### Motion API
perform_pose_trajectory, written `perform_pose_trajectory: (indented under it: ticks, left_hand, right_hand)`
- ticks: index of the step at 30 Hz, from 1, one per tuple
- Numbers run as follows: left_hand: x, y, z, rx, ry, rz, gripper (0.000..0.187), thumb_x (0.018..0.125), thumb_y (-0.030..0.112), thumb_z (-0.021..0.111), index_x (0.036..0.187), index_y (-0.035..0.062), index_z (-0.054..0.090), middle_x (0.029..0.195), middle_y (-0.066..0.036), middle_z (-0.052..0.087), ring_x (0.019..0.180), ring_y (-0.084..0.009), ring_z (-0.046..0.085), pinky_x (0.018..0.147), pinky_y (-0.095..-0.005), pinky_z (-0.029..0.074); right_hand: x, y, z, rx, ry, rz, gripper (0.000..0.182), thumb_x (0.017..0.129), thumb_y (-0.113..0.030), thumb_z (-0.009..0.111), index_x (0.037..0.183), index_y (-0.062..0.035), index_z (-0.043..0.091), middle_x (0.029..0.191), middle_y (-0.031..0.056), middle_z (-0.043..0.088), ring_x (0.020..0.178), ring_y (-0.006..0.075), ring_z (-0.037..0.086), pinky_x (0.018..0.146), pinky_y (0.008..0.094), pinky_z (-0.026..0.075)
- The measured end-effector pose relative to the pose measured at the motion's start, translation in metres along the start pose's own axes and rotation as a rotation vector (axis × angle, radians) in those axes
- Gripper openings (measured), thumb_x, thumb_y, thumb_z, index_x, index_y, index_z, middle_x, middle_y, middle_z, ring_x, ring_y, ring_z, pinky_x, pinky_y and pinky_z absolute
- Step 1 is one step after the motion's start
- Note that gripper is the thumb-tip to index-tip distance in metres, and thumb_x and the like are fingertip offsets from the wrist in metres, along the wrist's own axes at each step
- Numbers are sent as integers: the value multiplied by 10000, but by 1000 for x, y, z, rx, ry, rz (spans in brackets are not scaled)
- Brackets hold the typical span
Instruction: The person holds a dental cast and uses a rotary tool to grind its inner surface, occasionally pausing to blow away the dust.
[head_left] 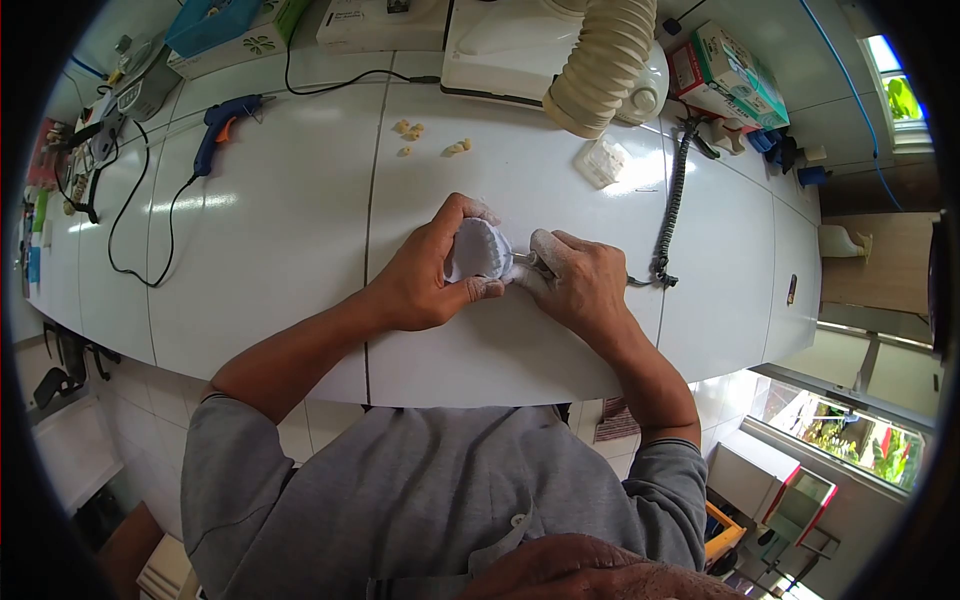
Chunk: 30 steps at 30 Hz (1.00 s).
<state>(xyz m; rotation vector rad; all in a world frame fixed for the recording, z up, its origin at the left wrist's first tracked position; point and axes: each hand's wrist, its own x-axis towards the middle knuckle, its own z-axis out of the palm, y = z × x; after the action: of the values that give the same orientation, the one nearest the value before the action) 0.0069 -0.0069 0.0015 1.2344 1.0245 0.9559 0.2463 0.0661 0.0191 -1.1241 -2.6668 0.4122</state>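
A white plaster dental cast [474,250] is held above the white table, its row of teeth turned toward the right. My left hand [430,270] wraps round its left side, thumb below and fingers above. My right hand [580,275] is closed on a rotary handpiece [532,262], whose metal tip meets the cast's right edge. Most of the handpiece is hidden in the hand. White dust covers the fingertips of both hands.
A blue glue gun [218,130] with its cable lies at the left. Small yellowish pieces [408,130] lie beyond the cast. A ribbed hose [603,65] hangs at the back, near a clear packet [602,162]. A coiled black cord [675,205] runs along the right.
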Motion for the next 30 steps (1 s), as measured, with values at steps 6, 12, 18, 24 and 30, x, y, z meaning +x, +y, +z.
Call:
perform_pose_trajectory:
  ticks: [6, 12, 18, 24, 30]
  left_hand:
    - [0, -1, -2, 73, -22, 35, 614, 943, 105, 838, 1410, 92, 439, 1197, -61, 605, 1120, -139, 615, 992, -334, 512]
    - [0, 4, -3, 42, -64, 19, 635, 908, 113, 847, 1404, 83, 452, 1200, -64, 603, 1132, -142, 610, 1001, -338, 503]
    - [-1, 1, -4, 43, -76, 17, 712, 843, 132, 842, 1409, 67, 414, 1255, -84, 555, 1181, -158, 581, 1033, -347, 484]
    - [-1, 0, -5, 43, -92, 0, 716, 808, 174, 833, 1362, 73, 391, 1263, -89, 518, 1204, -169, 548, 1049, -356, 469]
    - [-1, 1, -6, 58, -114, -7, 699, 800, 185, 831, 1337, 76, 397, 1241, -87, 530, 1170, -172, 560, 1032, -355, 474]
  right_hand:
    - [1, -2, -2, 6, -4, 1, 365, 827, -427, 886, 905, -131, 685, 830, 26, 743, 699, 299, 745, 572, 424, 548]
    - [2, -2, -3, 21, -27, 9, 384, 791, -410, 911, 902, -122, 683, 840, 36, 753, 729, 308, 759, 592, 431, 562]
    - [3, -2, -7, 30, -22, 13, 448, 741, -446, 939, 914, -119, 686, 834, 40, 736, 726, 314, 747, 602, 448, 554]
    - [3, 1, -9, 39, -26, -47, 471, 734, -477, 938, 927, -126, 690, 823, 30, 715, 735, 304, 737, 600, 449, 543]
    - [4, -1, -12, 52, -44, -58, 448, 739, -467, 934, 908, -129, 694, 816, 28, 714, 741, 298, 741, 605, 445, 547]
